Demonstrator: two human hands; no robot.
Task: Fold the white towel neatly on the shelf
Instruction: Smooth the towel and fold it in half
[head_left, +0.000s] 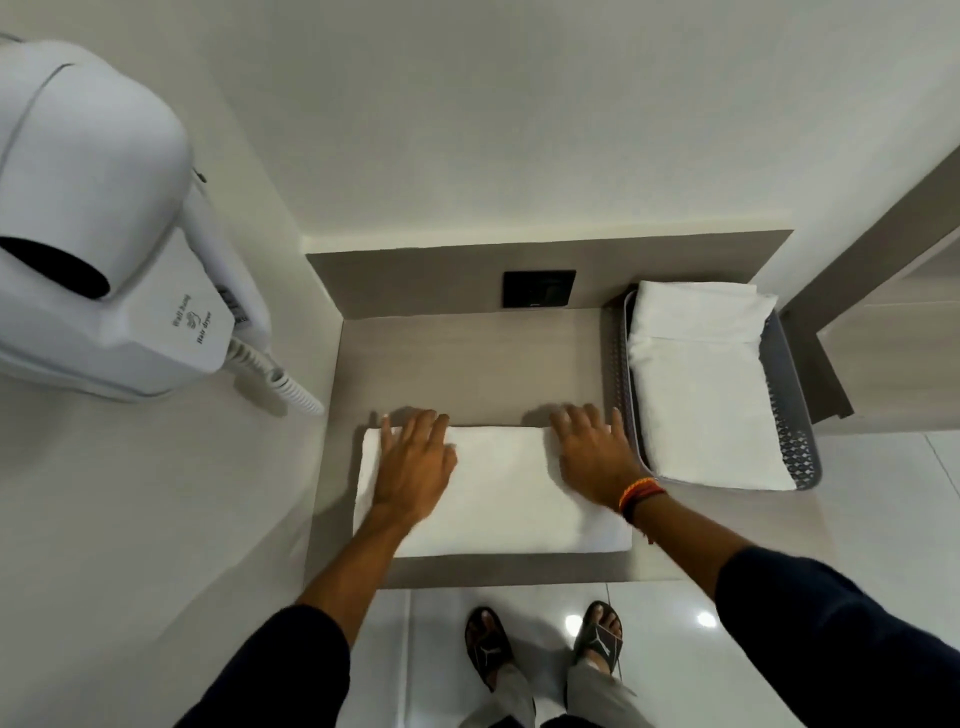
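Observation:
A white towel (501, 493) lies folded into a flat rectangle on the grey-brown shelf (467, 364), near its front edge. My left hand (413, 462) rests palm down on the towel's left part, fingers spread and reaching its far edge. My right hand (592, 457) lies flat on the towel's right part, fingers apart, with coloured bands on the wrist. Neither hand grips the cloth.
A grey perforated basket (795, 441) holding folded white towels (706, 395) stands on the shelf at the right. A black wall socket (538, 288) sits behind the shelf. A white wall hair dryer (104, 234) with a coiled cord hangs at the left. Below are a tiled floor and sandalled feet.

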